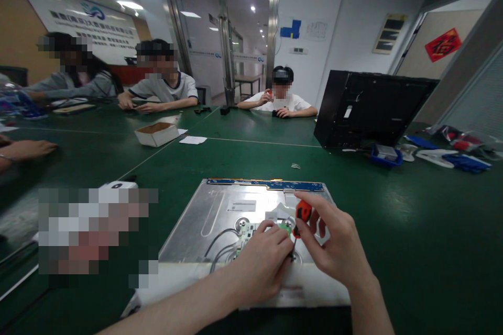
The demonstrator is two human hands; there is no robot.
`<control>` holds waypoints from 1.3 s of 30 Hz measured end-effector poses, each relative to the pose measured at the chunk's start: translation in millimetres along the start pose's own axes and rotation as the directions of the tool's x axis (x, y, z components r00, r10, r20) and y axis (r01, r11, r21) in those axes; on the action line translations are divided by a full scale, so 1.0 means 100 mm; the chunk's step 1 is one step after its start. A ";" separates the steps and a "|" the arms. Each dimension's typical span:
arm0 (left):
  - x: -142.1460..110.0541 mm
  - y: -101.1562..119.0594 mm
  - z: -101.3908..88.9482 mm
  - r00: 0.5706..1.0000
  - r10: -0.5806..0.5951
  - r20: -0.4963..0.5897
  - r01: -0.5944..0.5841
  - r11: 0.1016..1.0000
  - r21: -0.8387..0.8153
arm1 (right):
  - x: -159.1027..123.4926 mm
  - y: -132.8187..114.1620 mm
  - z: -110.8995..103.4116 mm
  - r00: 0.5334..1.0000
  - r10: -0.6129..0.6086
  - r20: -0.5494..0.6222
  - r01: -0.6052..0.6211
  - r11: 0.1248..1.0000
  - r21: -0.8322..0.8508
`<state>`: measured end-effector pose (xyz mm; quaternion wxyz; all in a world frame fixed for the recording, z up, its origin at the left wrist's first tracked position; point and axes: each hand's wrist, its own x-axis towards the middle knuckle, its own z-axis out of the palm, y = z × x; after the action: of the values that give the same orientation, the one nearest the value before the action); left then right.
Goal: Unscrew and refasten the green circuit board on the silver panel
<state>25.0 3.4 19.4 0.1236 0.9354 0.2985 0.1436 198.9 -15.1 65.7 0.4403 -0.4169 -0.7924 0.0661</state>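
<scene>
Gripping a red-and-black screwdriver [303, 210] by the handle between thumb and fingers of the right hand [335, 233], with its shaft directed down toward the right end of a green circuit board [247, 231]. Resting the left hand [267, 254] over that board, with fingers curled close beside the shaft; cannot tell whether pinching anything under them. Working above a silver metal panel [184, 241], laid flat on the green table [432, 230] just ahead, with the circuit board on its upper face. Seeing dark cables [216, 237] left of the circuit board, plus a narrow blue strip [251, 184] along the panel's far edge. Facing a black casing [373, 107] stood upright to the right, near a small blue tray [378, 159], and an open box [151, 137] to the left.
</scene>
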 end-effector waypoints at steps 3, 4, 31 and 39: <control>0.00 0.01 0.00 1.000 -0.002 0.004 0.002 1.000 0.005 | 0.00 0.03 0.01 1.000 -0.015 -0.014 0.014 0.999 -0.036; 0.00 0.01 0.00 1.000 -0.006 0.007 0.006 1.000 0.008 | 0.00 0.04 0.02 1.000 -0.021 -0.018 0.020 0.998 -0.051; 0.00 -0.01 0.01 1.000 0.001 0.011 -0.001 1.000 -0.007 | 0.00 0.01 0.01 1.000 -0.010 -0.026 0.010 1.000 0.000; -0.01 -0.01 0.03 1.000 -0.002 -0.006 0.002 1.000 0.008 | 0.01 0.03 0.02 0.999 -0.031 -0.044 0.027 0.997 -0.070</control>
<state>24.9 3.0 15.9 0.1193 0.9352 0.3002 0.1451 198.9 -11.9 64.4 0.4444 -0.4218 -0.7900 0.0227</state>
